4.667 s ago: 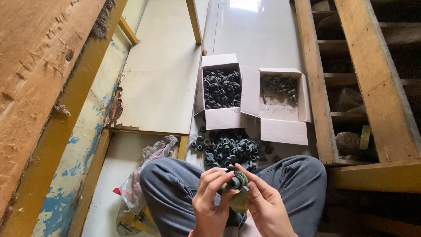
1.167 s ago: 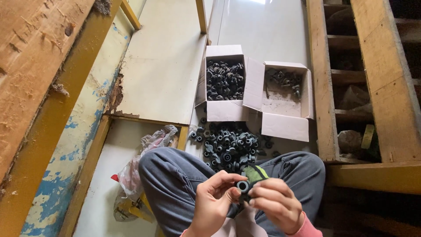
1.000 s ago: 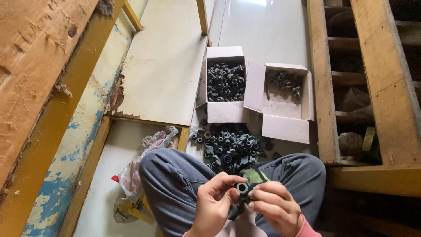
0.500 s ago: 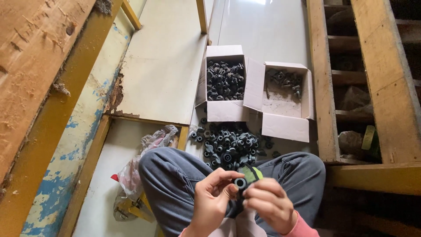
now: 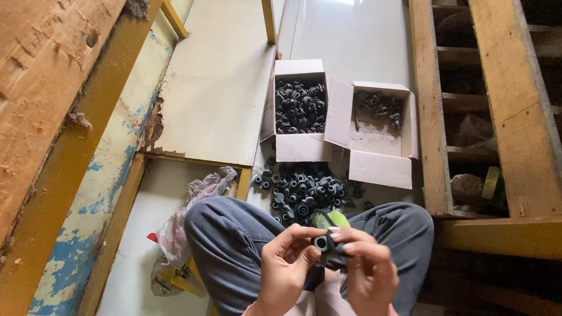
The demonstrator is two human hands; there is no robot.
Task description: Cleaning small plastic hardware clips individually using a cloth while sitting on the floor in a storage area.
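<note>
**A:** What is being held, and where is it?

**B:** A small black ring-shaped part (image 5: 321, 242), with a pale hole at its centre, sits low in the middle of the view, above the lap of a seated person. Both hands meet on it. The left hand (image 5: 285, 270) pinches it from the left with thumb and fingertips closed against its edge. The right hand (image 5: 366, 272) curls over it from the right, its grip also closed on the part, along with further dark pieces that I cannot make out clearly. A green object (image 5: 329, 219) shows just behind the fingers; I cannot tell what it is.

**A:** What lies around the hands?

**B:** The person sits cross-legged in grey trousers (image 5: 225, 240). Just beyond the knees, on the pale floor (image 5: 216, 88), lies a loose pile of similar black parts (image 5: 301, 190). Past the pile stand two open white cardboard boxes, touching side by side. The left box (image 5: 298, 108) is nearly full of black parts. The right box (image 5: 377, 126) holds only a few, gathered at its far end.

**A:** And farther out?

**B:** To the person's left, a crumpled clear plastic bag (image 5: 196, 213) rests near the knee, beside a yellow-painted wooden frame (image 5: 126, 202). A rough wooden plank (image 5: 41, 88) with chipped blue paint below it fills the left side. On the right runs a wooden pallet-like structure (image 5: 497, 111) of heavy beams, with dim objects underneath.
</note>
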